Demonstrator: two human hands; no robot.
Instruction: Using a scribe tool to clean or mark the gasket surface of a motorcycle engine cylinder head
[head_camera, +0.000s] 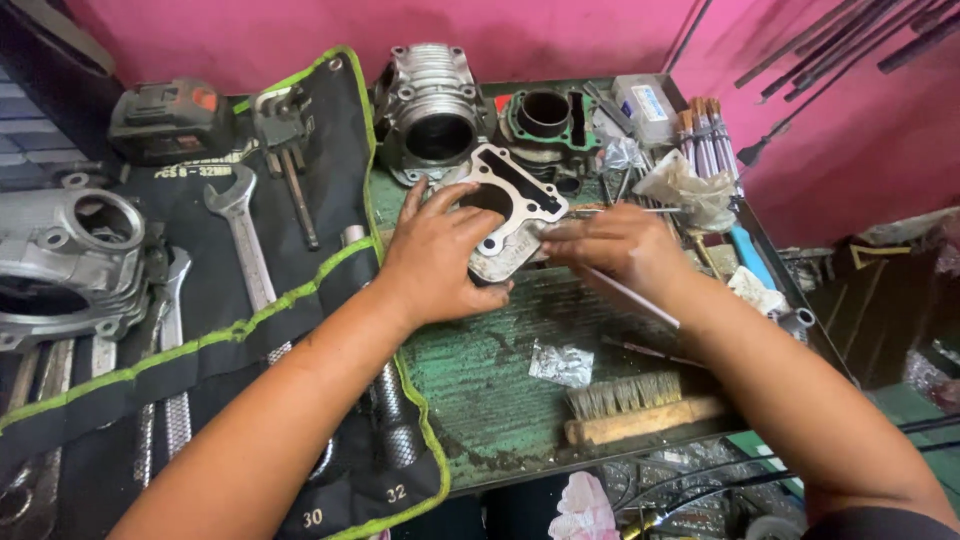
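Metal gasket (510, 205) is being steadied by the left hand (435, 262), fingers clamped on it, while the right hand (620, 245), pinching a thin tool (630, 298), is working its 3 o'clock edge

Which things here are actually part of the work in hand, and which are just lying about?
In use:
left hand
cylinder block
right hand
thin tool

Lying about:
wire brush
open-end spanner
two other cylinders
green-edged tool roll
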